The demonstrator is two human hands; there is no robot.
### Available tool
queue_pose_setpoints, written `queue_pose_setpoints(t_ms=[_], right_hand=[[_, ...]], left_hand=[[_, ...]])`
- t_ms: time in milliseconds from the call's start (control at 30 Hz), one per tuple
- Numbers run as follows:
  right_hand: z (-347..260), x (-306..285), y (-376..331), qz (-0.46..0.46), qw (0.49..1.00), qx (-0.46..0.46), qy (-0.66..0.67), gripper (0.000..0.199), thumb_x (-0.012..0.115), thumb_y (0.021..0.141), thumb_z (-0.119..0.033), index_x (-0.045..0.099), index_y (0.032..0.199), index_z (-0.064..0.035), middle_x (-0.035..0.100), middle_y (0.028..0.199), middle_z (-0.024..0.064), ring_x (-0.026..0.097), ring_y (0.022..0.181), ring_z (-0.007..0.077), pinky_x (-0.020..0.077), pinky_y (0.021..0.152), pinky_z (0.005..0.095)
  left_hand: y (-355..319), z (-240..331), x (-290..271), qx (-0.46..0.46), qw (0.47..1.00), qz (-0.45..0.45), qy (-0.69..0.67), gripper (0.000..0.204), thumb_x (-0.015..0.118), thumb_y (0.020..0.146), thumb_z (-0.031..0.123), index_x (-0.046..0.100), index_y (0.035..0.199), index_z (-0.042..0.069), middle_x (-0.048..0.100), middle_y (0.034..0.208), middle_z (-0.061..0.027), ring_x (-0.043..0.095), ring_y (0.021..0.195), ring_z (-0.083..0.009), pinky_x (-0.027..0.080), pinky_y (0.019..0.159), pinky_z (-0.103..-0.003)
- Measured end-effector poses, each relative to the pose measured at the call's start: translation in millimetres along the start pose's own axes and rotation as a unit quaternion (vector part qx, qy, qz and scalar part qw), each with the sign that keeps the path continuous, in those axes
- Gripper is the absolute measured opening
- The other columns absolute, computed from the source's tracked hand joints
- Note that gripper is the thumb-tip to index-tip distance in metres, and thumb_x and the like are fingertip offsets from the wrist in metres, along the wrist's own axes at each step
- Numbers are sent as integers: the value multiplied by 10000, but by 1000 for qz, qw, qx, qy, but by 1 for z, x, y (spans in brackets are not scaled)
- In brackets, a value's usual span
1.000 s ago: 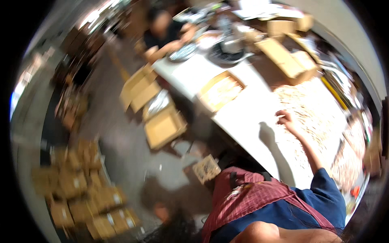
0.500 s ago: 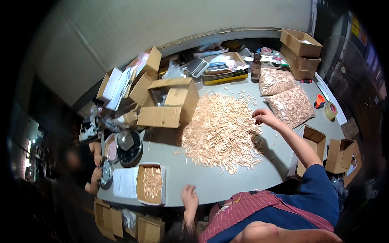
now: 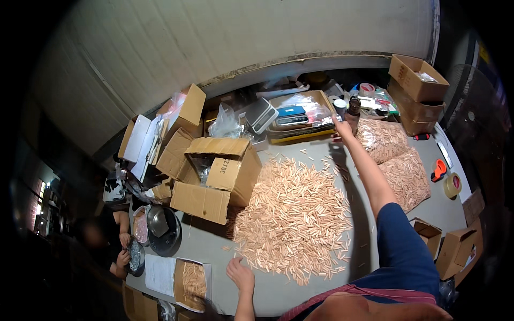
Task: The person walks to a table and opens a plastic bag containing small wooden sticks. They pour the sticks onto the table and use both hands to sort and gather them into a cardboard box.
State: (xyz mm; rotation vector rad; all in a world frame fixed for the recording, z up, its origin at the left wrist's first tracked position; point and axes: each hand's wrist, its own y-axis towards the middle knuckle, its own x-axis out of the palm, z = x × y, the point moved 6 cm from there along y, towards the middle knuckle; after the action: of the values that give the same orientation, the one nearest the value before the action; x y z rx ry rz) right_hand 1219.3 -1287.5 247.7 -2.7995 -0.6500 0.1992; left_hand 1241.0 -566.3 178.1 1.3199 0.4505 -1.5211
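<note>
A wide pile of small wooden dowels (image 3: 300, 214) covers the middle of the grey table (image 3: 214, 246). By the pile's lower left edge, my left hand (image 3: 240, 274) hovers with fingers spread and nothing in it. My right arm stretches over the right side of the pile. At the far side, my right hand (image 3: 341, 130) has its fingers apart beside a dark brown bottle (image 3: 352, 113) and the corner of a yellow-and-black tray (image 3: 302, 136); contact with either is unclear. Two clear bags of dowels (image 3: 381, 140) lie right of my right forearm.
An open cardboard box (image 3: 206, 200) stands left of the pile. A shallow box of dowels (image 3: 193, 283) sits near the front left, beside a white sheet (image 3: 160, 274). A co-worker's hands (image 3: 123, 250) work at a bowl at left. Tape (image 3: 452, 185) lies at right.
My right hand has moved from above the pile's right edge to the far side, near the bottle. My left hand has come forward to the pile's near edge. The view has shifted.
</note>
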Motion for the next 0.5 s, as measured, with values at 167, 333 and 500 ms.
queue_pose_setpoints(t_ms=[167,333,500], right_hand=[[8,17,41,24,990,-18,135,577,760,899,-499,685,1015,61,705,873,157,721,653,264,642,535,392],[4,22,43,56,973,-67,214,190,700,865,-170,705,889,19,682,805,80,687,623,183,599,523,294],[39,28,-4,-21,950,-99,295,70,687,846,-95,654,842,-34,653,826,44,695,741,159,565,563,251]], left_hand=[[4,4,1,-6,1000,-20,-9,377,569,834,-13,600,1204,54,549,1220,-155,470,1247,-397,320,1117,-545],[5,4,-2,-5,1000,-21,-20,408,536,822,-13,593,1221,51,549,1253,-175,459,1246,-402,306,1106,-538],[2,-2,-2,-25,999,-36,-22,390,547,841,-7,592,1224,53,548,1256,-178,469,1230,-408,320,1095,-536]])
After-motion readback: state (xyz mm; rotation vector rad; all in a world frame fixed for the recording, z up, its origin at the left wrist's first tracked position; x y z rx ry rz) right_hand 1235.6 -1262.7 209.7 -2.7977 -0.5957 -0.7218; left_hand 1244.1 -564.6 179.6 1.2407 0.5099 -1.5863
